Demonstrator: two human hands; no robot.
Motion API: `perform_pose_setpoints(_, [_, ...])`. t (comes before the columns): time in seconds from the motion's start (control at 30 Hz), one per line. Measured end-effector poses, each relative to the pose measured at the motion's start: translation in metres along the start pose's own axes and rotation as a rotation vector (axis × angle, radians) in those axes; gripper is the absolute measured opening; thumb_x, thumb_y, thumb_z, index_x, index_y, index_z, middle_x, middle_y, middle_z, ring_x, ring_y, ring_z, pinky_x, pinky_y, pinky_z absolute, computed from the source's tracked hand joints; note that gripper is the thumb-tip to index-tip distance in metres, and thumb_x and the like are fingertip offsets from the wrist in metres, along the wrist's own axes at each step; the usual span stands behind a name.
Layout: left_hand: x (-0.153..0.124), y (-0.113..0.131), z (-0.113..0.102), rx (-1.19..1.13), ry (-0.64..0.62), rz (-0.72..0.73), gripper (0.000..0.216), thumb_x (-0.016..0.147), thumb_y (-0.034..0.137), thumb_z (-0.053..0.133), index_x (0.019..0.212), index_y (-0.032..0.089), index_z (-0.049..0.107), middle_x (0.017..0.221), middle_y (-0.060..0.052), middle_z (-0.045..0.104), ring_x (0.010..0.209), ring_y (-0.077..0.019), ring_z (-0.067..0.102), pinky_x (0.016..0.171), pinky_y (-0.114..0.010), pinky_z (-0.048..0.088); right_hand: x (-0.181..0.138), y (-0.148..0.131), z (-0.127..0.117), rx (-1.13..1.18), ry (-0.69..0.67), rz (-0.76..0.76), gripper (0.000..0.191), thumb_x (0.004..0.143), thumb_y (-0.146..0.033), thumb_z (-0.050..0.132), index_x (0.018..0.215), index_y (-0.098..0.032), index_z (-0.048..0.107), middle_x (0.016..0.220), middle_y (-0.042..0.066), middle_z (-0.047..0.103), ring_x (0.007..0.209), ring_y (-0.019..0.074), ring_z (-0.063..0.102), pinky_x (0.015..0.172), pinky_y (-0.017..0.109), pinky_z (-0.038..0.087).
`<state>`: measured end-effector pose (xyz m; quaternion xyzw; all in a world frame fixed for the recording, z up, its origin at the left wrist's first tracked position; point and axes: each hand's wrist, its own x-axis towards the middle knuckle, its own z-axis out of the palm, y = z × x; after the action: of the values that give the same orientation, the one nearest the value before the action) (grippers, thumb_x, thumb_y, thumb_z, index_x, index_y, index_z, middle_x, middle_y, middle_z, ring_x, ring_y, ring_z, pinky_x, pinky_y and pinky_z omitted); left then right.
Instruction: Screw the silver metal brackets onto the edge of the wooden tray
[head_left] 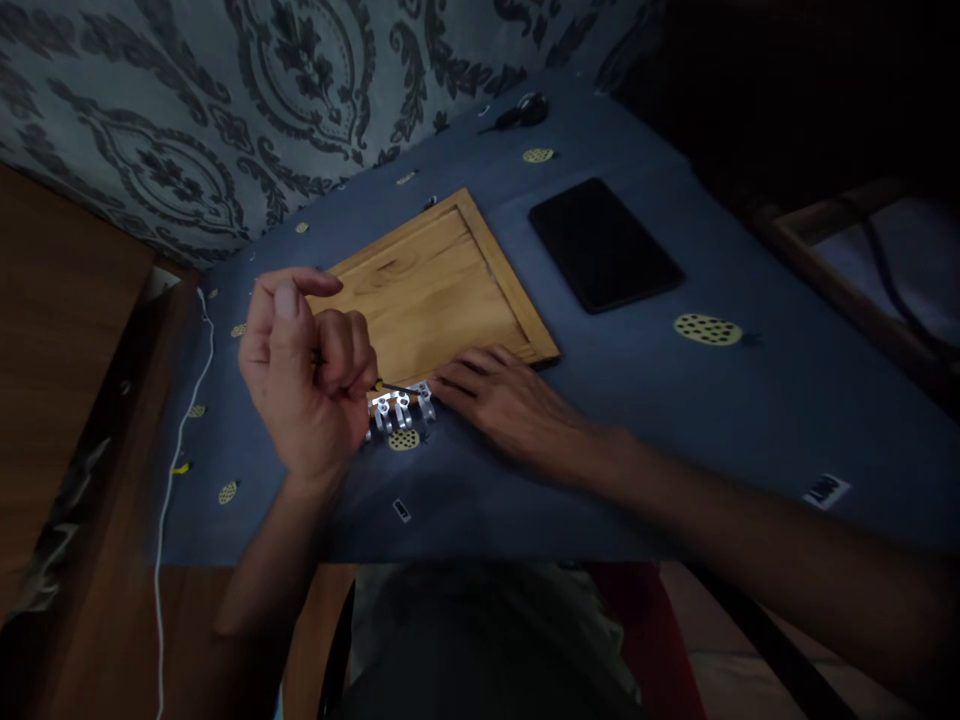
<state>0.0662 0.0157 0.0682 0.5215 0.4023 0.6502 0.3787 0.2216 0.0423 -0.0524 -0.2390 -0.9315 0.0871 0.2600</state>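
Note:
My left hand (307, 375) is closed round a screwdriver (394, 387). A bit of yellow and the thin dark shaft show past the fingers; most of the handle is hidden. The shaft points right, its tip at a shiny metal hook rail (403, 402) along the near edge of a framed wooden board (420, 290). Several hooks hang from the rail towards me, and its left end is behind my left hand. My right hand (510, 400) lies flat with fingers stretched over the board's near edge, fingertips beside the rail's right end.
A black tablet (606, 245) lies right of the board on the blue patterned tablecloth (570, 480). Dark scissors (517, 115) are near the back edge by the patterned wall (300, 90). A white cable (182, 420) runs down the left side. A wooden-framed piece of furniture stands at the right.

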Motion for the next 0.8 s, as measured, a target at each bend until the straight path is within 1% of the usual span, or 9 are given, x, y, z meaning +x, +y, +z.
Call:
perform_pose_setpoints(0.1, [0.001, -0.0016, 0.002, -0.019, -0.006, -0.014, 0.022, 0.103, 0.031, 0.058, 0.085, 0.024, 0.067, 0.048, 0.009, 0.018, 0.041, -0.0089, 0.019, 0.039, -0.021, 0.024, -0.0003, -0.0008, -0.0023, 0.002, 0.002, -0.003, 0.026, 0.102, -0.012, 0.052, 0.123, -0.016, 0.067, 0.119, 0.011, 0.072, 0.107, 0.0275, 0.054, 0.093, 0.043, 0.04])
perform_pose_setpoints(0.23, [0.0012, -0.0025, 0.0022, -0.039, -0.005, -0.042, 0.028, 0.106, 0.028, 0.052, 0.083, 0.023, 0.068, 0.046, 0.008, 0.019, 0.041, -0.009, 0.018, 0.038, -0.021, 0.023, -0.0005, -0.0015, -0.0046, 0.026, -0.011, 0.003, 0.026, 0.102, -0.013, 0.051, 0.123, -0.014, 0.066, 0.12, 0.012, 0.071, 0.106, 0.0271, 0.053, 0.095, 0.043, 0.04])
perform_pose_setpoints(0.43, [0.0009, 0.0009, 0.0016, -0.016, 0.016, -0.055, 0.024, 0.103, 0.031, 0.057, 0.082, 0.024, 0.068, 0.046, 0.009, 0.019, 0.04, -0.0087, 0.018, 0.038, -0.022, 0.021, -0.0003, -0.0014, -0.0048, 0.047, -0.029, 0.006, 0.027, 0.103, -0.013, 0.049, 0.124, -0.013, 0.066, 0.121, 0.014, 0.07, 0.107, 0.028, 0.054, 0.096, 0.045, 0.04])
perform_pose_setpoints(0.5, [0.0011, 0.0022, 0.0018, -0.013, 0.018, -0.048, 0.025, 0.104, 0.031, 0.057, 0.082, 0.024, 0.068, 0.046, 0.009, 0.019, 0.04, -0.0086, 0.018, 0.039, -0.022, 0.022, -0.0004, -0.0013, -0.0048, 0.049, -0.031, 0.006, 0.027, 0.102, -0.013, 0.05, 0.125, -0.012, 0.065, 0.121, 0.014, 0.07, 0.108, 0.0283, 0.054, 0.096, 0.046, 0.04])
perform_pose_setpoints(0.6, [0.0016, 0.0023, 0.0015, -0.01, 0.016, -0.04, 0.027, 0.105, 0.03, 0.055, 0.082, 0.023, 0.068, 0.045, 0.009, 0.02, 0.04, -0.0086, 0.019, 0.039, -0.022, 0.024, -0.0006, -0.0012, -0.0042, 0.033, -0.023, 0.005, 0.027, 0.103, -0.013, 0.048, 0.124, -0.015, 0.066, 0.121, 0.013, 0.071, 0.107, 0.0279, 0.054, 0.095, 0.046, 0.041])
perform_pose_setpoints(0.8, [0.0043, -0.0024, -0.0016, 0.01, -0.049, -0.008, 0.02, 0.101, 0.037, 0.061, 0.085, 0.026, 0.065, 0.043, 0.01, 0.021, 0.038, -0.0089, 0.019, 0.038, -0.023, 0.024, 0.0, -0.0017, -0.0036, 0.024, -0.025, 0.02, 0.025, 0.103, -0.013, 0.051, 0.123, -0.016, 0.066, 0.121, 0.012, 0.071, 0.108, 0.0271, 0.055, 0.095, 0.044, 0.041])
